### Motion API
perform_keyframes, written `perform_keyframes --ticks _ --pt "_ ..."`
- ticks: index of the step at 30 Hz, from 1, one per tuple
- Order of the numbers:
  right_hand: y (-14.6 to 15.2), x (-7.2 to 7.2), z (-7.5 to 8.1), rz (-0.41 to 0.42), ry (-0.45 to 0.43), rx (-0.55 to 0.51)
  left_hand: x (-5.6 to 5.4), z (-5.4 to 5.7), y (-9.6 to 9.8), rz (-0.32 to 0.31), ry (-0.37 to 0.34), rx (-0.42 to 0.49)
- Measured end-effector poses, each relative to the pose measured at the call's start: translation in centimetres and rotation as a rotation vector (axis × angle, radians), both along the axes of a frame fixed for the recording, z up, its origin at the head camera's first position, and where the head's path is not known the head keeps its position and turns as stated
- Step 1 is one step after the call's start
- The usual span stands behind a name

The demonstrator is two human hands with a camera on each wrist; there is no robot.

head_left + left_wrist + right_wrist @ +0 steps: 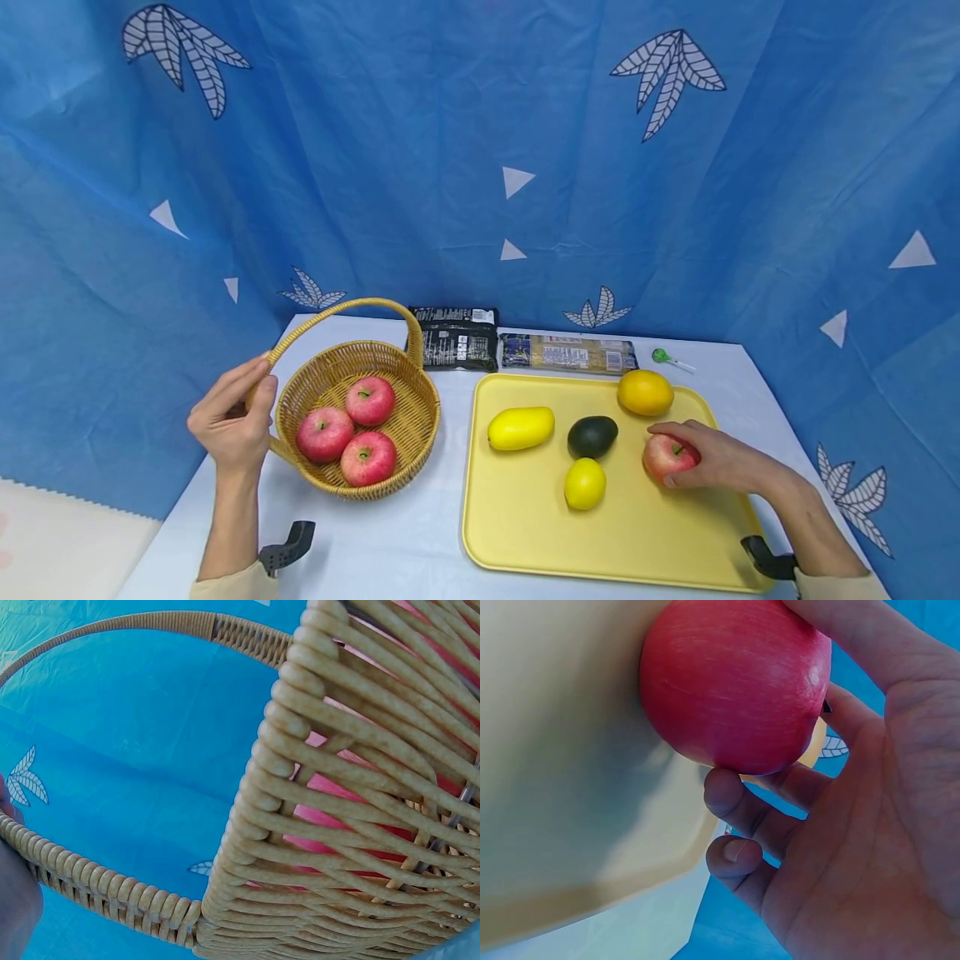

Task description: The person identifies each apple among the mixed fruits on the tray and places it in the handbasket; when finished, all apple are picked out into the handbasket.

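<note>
My left hand (236,417) grips the handle (341,310) of a wicker basket (431,417) at the left of the table. Three red apples (365,458) lie in the basket; in the left wrist view their red shows through the weave (352,817). Over the right side of a yellow tray (525,542), my right hand (712,458) holds another red apple (667,457) between thumb and fingers. The right wrist view shows this apple (735,682) close to the tray surface, with two of the fingers curled below it.
On the tray lie a yellow papaya-like fruit (521,428), a dark green avocado-like fruit (592,437), a lemon (585,484) and an orange-yellow fruit (646,392). Behind stand black packets (457,340), a noodle packet (566,352) and a green lollipop (662,356). A blue curtain (450,125) hangs at the back.
</note>
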State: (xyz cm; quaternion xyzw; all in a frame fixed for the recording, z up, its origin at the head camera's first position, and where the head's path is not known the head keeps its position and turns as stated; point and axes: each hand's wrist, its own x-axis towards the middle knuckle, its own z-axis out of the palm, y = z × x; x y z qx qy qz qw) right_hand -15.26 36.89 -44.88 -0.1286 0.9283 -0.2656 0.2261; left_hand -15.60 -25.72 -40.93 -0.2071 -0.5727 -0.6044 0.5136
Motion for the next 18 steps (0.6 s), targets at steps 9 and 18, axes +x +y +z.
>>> perform_keyframes --ticks 9,18 --pt "0.05 -0.03 -0.2 0.009 0.027 0.011 -0.12 -0.32 -0.25 -0.01 0.004 0.008" --pt "-0.12 -0.03 -0.12 -0.011 0.032 0.027 0.11 0.08 0.04 0.008 0.004 -0.002"
